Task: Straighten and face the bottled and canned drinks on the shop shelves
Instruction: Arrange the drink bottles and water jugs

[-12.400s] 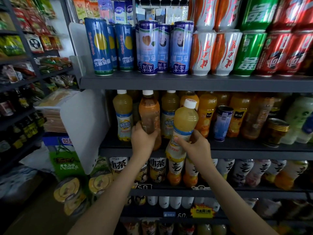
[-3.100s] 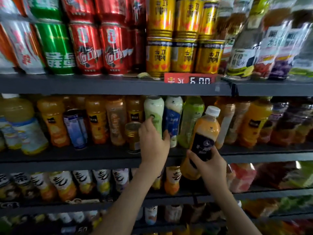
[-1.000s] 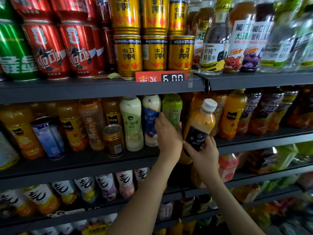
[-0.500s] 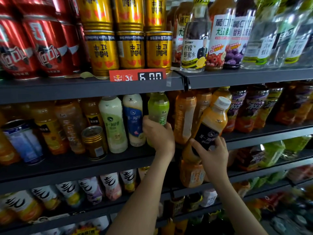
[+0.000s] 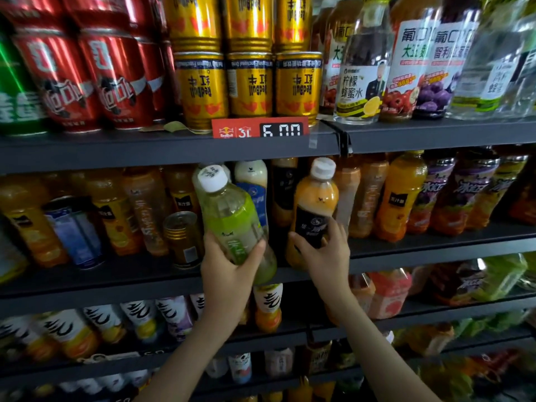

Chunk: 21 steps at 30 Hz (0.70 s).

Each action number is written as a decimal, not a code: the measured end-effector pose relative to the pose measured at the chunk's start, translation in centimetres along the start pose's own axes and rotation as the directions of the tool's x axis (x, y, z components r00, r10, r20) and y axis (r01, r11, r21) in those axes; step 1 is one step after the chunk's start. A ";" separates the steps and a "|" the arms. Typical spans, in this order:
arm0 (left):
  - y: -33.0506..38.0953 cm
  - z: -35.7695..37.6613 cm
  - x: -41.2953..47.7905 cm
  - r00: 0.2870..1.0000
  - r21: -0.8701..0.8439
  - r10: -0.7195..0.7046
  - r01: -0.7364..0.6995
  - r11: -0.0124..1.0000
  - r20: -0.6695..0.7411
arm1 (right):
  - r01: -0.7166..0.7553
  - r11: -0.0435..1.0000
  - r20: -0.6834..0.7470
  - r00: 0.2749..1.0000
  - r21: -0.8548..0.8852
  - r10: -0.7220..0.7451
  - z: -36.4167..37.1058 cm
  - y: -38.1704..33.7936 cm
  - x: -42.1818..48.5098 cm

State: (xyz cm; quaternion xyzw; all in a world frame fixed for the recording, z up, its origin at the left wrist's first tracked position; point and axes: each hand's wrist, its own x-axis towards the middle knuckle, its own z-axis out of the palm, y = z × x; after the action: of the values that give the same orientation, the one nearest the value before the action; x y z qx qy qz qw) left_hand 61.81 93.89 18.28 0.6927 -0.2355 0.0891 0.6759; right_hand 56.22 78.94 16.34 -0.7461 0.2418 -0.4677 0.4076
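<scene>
Two bottles are held, one in each hand. The left hand [image 5: 229,274] wraps its fingers round the low part of the green bottle [image 5: 232,216]. This bottle leans a lot: its cap points up and left, and its bottom points down and right, in front of the shelf [image 5: 435,250] edge. The right hand [image 5: 322,253] pinches the black label of the orange bottle [image 5: 316,204], which stands almost straight at the front of the shelf, cap up.

A dark gap lies between the hands, just past the fingers. I think the green bottle goes in there next. The left hand is nearer to that gap. It would need to tip the bottle up straight first, then push it back beside the orange one.
</scene>
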 end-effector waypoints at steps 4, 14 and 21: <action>0.2 -2.4 0.4 0.999 0.010 -0.037 0.037 0.999 -0.004 | -0.003 0.997 0.024 1.000 -0.074 0.005 2.3 -0.2 1.3; -0.1 -6.3 1.4 0.982 0.048 -0.175 0.172 0.984 0.075 | -0.085 0.981 0.150 0.982 -0.174 0.112 4.5 -0.5 4.4; -0.6 -6.5 0.9 0.938 0.070 -0.278 0.270 0.960 0.205 | 0.070 0.996 0.042 0.997 -0.060 -0.068 3.8 -3.5 -1.4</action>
State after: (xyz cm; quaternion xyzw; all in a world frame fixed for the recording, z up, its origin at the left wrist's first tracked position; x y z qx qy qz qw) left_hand 64.15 100.05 18.62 0.7380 -0.2061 -0.0758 0.6381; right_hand 58.88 83.37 17.65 -0.7753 0.2221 -0.4590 0.3728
